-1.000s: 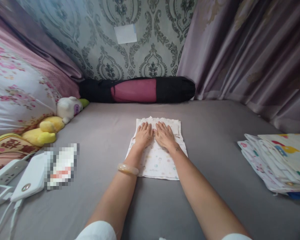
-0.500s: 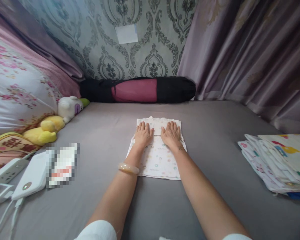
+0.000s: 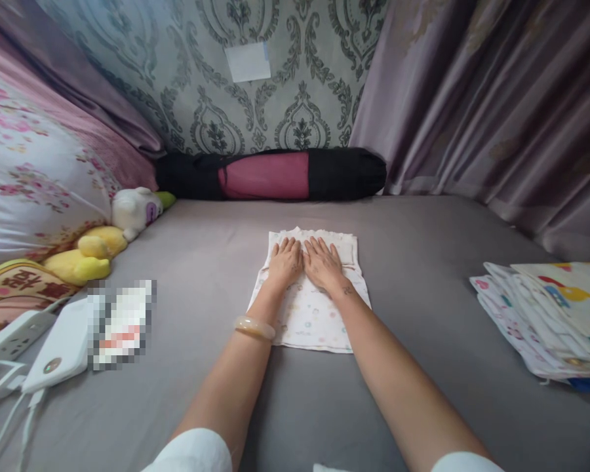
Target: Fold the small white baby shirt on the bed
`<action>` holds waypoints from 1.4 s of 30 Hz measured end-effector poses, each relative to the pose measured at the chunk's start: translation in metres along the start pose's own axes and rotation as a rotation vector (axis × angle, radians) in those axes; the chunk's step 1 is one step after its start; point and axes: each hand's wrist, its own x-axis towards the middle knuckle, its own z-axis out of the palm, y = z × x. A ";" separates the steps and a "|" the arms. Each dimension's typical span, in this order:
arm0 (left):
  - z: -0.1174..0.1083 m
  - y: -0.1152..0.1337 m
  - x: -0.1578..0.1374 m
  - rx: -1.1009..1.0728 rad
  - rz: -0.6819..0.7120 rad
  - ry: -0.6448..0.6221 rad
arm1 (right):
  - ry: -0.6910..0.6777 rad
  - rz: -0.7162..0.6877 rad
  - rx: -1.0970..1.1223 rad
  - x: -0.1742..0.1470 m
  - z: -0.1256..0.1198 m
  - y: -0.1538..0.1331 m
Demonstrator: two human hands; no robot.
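A white cloth garment with small pastel prints lies folded on the grey bed sheet in front of me. Its far edge looks ruffled, and a folded-over flap crosses its upper part. My left hand rests flat on the upper left of the garment, fingers stretched forward. Beside it, my right hand lies flat on the upper middle, its fingers slightly spread. The two hands nearly touch at the thumbs. Neither one grips the fabric. A pale bangle circles my left wrist.
On the right lies a stack of folded printed cloths. At left are a power strip, a white power bank with cables, and plush toys against a floral pillow. A black and pink roll bag lies along the wall.
My right hand has slid left across the garment, close to my left hand. My left hand has shifted slightly right. The garment stays in place.
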 end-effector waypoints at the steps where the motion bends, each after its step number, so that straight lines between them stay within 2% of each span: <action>1: 0.000 0.000 0.000 0.007 -0.002 0.000 | 0.000 0.001 -0.009 0.000 0.000 0.000; 6: -0.001 0.000 -0.001 0.040 0.014 0.037 | -0.022 0.015 -0.032 0.000 -0.004 -0.001; 11: 0.003 -0.005 0.002 0.107 -0.060 0.211 | 0.069 0.100 -0.081 0.001 -0.006 0.001; 16: 0.005 -0.008 0.003 0.165 -0.121 0.087 | 0.036 0.160 -0.121 0.001 -0.004 0.005; 20: 0.004 -0.008 0.004 0.174 -0.131 0.051 | 0.022 0.163 -0.136 0.000 -0.004 0.004; 26: 0.003 -0.008 0.002 0.150 -0.117 0.095 | 0.022 0.156 -0.134 0.002 -0.003 0.005; 32: 0.005 -0.009 0.003 0.152 -0.128 0.212 | 0.150 0.223 -0.152 0.001 -0.003 0.012; 37: 0.004 -0.009 0.004 0.138 -0.183 0.070 | 0.137 0.306 -0.173 0.001 -0.002 0.017; 42: 0.004 -0.010 0.004 0.137 -0.177 0.078 | 0.129 0.309 -0.176 0.002 0.000 0.018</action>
